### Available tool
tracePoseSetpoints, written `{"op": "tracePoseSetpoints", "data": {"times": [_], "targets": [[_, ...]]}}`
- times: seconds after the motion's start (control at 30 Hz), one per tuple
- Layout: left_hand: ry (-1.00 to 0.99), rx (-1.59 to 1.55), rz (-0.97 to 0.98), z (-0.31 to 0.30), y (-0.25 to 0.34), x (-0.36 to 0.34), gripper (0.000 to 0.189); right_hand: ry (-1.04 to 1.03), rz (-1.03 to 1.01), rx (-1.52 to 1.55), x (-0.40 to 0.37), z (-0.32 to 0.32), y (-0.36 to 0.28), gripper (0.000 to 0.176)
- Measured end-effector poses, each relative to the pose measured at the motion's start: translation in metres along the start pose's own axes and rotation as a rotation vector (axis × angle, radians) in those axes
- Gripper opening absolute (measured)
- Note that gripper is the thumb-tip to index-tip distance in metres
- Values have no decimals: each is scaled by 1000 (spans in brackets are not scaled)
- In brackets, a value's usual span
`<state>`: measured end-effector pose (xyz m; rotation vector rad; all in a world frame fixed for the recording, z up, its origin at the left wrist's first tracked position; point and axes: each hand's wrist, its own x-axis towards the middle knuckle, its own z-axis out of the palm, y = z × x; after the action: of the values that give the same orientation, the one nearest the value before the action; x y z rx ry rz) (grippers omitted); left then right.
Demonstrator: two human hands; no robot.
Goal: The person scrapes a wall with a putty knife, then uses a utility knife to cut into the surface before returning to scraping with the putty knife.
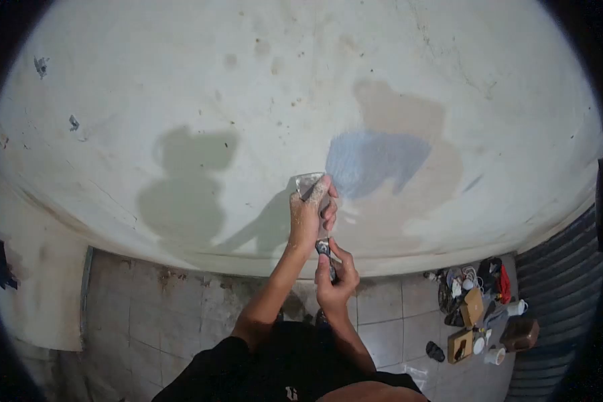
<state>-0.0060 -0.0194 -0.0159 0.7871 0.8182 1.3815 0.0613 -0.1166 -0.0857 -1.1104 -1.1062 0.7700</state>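
Observation:
A scraper with a wide metal blade and a dark handle is held upright against or close to a whitish wall. My left hand, dusted with pale powder, grips the blade part, its fingers curled round the side. Lower down, my right hand is closed round the dark handle, thumb along it. Right of the blade, a bluish-grey patch shows on the wall. Whether the blade touches the wall I cannot tell.
Tiled floor lies below the wall. At the lower right are an open cardboard box, a brown case, white cups, a dark shoe and a red cloth, beside a ribbed shutter. Shadows fall on the wall.

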Motion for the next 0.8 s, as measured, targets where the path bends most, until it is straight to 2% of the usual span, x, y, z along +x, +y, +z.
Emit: {"op": "tracePoseSetpoints", "data": {"times": [0.63, 0.77, 0.8], "targets": [[-12, -16, 7, 0, -3, 12, 37, -4, 12, -3, -1, -5, 6, 33], [-37, 21, 55, 7, 12, 5, 37, -36, 69, -20, 0, -8, -19, 33], [2, -18, -8, 4, 5, 6, 36, -33, 44, -19, 0, -8, -7, 33]]}}
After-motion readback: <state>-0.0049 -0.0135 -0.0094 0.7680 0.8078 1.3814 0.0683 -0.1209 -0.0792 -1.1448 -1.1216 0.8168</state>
